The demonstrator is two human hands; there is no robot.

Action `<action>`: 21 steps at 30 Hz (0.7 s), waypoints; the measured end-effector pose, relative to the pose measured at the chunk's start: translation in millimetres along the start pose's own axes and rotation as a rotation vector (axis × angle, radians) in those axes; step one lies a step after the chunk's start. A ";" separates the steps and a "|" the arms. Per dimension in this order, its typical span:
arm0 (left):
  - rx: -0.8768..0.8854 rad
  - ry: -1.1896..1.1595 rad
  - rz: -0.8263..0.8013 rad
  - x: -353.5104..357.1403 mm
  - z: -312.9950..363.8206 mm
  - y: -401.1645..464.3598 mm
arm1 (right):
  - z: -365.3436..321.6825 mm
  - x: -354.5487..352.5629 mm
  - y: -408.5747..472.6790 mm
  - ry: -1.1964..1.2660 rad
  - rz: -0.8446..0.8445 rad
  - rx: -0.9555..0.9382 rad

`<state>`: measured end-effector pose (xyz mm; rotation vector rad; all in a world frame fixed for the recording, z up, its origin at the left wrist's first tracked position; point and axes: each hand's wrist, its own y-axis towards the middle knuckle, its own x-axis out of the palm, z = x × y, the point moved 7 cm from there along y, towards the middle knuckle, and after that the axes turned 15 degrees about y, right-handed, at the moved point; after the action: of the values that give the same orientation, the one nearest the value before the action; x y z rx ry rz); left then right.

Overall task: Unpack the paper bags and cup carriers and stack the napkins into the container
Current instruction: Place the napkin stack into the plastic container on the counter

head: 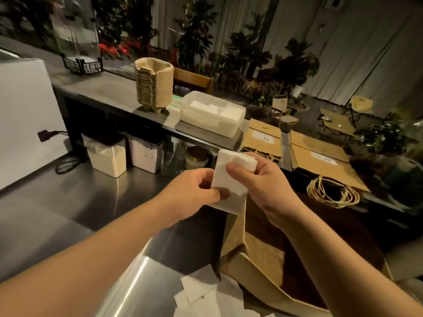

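Left hand (194, 191) and right hand (258, 179) both pinching small white folded paper napkin stack (229, 181), mid-air. Clear rectangular plastic container (212, 113) at 12 o'clock, partly filled. Brown moulded-pulp cup carriers (153, 84) stacked at 11. Open brown paper bag (263, 259) at 6; probably more to unpack.

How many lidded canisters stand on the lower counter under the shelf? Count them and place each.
2. The cream-filled canister stands on the left near the black cable; the pale canister stands just right of it. Jars beside them may hide more.
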<state>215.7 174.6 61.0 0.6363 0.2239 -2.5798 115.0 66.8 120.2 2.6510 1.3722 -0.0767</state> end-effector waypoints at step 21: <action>-0.103 -0.182 0.061 -108.8 16.3 129.0 | -43.9 -0.8 174.1 -0.060 0.020 -0.015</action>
<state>356.2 101.3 121.2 0.3626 0.2711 -2.5296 255.4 -25.6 183.5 2.6269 1.3220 -0.1423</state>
